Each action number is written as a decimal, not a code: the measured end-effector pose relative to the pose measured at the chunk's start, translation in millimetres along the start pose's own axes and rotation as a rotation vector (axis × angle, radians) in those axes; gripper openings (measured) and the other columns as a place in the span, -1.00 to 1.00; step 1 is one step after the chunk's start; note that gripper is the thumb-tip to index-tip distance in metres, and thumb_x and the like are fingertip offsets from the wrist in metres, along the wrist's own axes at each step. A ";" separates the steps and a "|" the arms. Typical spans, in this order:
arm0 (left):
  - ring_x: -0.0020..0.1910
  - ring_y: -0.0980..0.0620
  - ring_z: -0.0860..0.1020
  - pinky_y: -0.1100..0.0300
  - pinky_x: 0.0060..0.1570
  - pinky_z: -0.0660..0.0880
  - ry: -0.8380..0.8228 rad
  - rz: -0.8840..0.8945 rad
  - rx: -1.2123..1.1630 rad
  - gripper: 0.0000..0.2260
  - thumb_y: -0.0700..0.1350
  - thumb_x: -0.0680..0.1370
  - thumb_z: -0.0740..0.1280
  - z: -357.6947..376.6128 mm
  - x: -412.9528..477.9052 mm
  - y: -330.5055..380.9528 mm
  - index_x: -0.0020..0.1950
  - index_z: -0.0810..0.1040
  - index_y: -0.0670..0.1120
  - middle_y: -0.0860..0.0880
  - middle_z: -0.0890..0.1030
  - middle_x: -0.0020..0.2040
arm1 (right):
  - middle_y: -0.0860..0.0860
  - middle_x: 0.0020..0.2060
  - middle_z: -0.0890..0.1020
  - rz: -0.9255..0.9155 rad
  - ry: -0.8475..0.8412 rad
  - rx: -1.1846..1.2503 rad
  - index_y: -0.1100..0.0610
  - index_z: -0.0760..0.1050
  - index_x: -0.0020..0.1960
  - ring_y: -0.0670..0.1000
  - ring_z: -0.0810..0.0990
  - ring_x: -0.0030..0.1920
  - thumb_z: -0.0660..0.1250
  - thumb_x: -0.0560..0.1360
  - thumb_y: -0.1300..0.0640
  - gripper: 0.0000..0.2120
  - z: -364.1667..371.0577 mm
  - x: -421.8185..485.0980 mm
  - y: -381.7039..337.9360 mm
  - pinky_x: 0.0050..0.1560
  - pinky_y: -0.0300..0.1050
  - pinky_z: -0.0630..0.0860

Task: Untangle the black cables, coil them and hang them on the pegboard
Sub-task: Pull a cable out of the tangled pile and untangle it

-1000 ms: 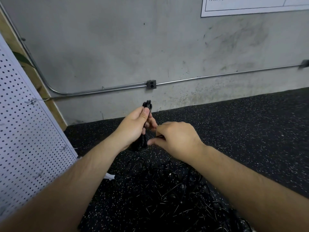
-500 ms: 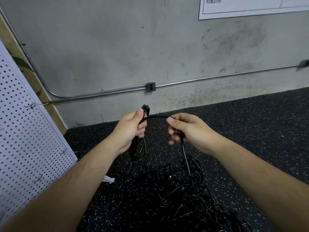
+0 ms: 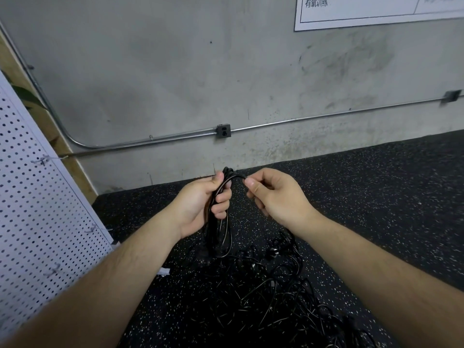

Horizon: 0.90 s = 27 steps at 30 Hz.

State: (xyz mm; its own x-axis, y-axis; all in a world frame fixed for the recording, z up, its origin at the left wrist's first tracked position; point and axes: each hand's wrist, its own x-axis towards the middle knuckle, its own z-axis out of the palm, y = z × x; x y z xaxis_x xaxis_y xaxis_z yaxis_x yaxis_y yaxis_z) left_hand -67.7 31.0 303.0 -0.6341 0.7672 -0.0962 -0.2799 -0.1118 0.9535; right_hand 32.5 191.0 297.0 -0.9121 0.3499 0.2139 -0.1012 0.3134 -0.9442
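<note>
A bare concrete wall, scuffed and stained, fills the top of my feed, and a black rubber floor flecked with white runs up to its foot. A white pegboard leans in along the left edge, with nothing hung on the part I can see. The lower corner of a white poster with printed characters shows at the top right.

On the floor, directly below the person's forearms, the black cables lie in a loose, knotted heap, well apart from the pegboard.

Both hands are raised over the heap, near the base of the wall. The left hand grips a coil of black cable: its fingers are curled round the gathered loops and its thumb is pressed on top, while the loops hang below the palm, their lowest part over the near edge of the heap. The right hand, just beside it, pinches a single strand between thumb and forefinger, its other fingers loosely curled. The strand arcs from the top of the coil to that pinch. I cannot tell where it runs beyond the right hand.

A metal conduit crosses the wall and passes through a small outlet box. A wire hook juts from the pegboard, and a white scrap lies at the board's foot.
</note>
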 end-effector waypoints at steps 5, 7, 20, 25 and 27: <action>-0.54 0.15 0.20 0.28 -0.52 0.21 -0.051 -0.043 -0.077 -0.75 0.00 0.70 0.15 0.2 -1.6 2.9 -0.07 0.45 -0.12 0.04 0.26 -0.42 | -0.13 -0.31 0.59 -0.097 0.093 -0.144 0.05 0.53 -0.06 -0.13 0.47 -0.34 0.35 0.63 0.05 -0.89 7.2 -0.3 2.2 -0.28 -0.27 0.41; -0.56 0.18 0.17 0.31 -0.55 0.18 -0.121 -0.084 -0.186 -0.73 -0.01 0.69 0.14 -0.8 -1.7 5.9 -0.10 0.46 -0.12 0.07 0.23 -0.43 | -0.06 -0.09 0.59 -0.144 0.136 -0.202 0.07 0.49 0.07 -0.18 0.52 -0.17 0.30 0.64 -0.01 -0.85 11.9 -0.6 2.9 -0.14 -0.35 0.40; -0.60 0.17 0.13 0.33 -0.63 0.10 0.089 -0.020 -0.121 -0.62 0.11 0.72 0.09 14.5 -2.2 6.2 -0.12 0.44 -0.11 0.06 0.19 -0.46 | 0.02 -0.41 0.59 0.059 -0.007 0.097 0.14 0.41 -0.01 0.09 0.66 -0.36 0.08 0.68 -0.18 -0.61 31.7 -3.4 -2.4 -0.08 0.12 0.63; -0.52 0.10 0.13 0.30 -0.57 0.08 0.356 0.132 0.104 -0.48 0.33 0.64 0.09 25.3 0.1 -3.9 -0.12 0.44 -0.11 0.04 0.19 -0.44 | -0.01 -0.41 0.53 0.044 0.089 0.060 0.13 0.40 -0.07 -0.01 0.53 -0.54 0.17 0.68 -0.13 -0.66 38.0 4.7 -10.5 -0.27 0.31 0.62; -0.53 0.11 0.14 0.30 -0.57 0.08 0.338 0.113 0.081 -0.50 0.34 0.63 0.10 25.5 -1.3 -2.5 -0.12 0.43 -0.10 0.04 0.22 -0.43 | 0.01 -0.35 0.54 0.035 0.096 0.010 0.14 0.41 -0.06 -0.01 0.54 -0.54 0.17 0.67 -0.14 -0.65 38.7 6.4 -13.7 -0.33 0.30 0.62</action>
State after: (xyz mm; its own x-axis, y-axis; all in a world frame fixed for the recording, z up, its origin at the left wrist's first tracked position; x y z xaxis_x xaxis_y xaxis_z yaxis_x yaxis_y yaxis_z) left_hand -47.8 46.4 308.1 -0.8642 0.4990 -0.0646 -0.1445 -0.1232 0.9818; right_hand 12.7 154.9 301.6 -0.8726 0.4438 0.2039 -0.0746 0.2913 -0.9537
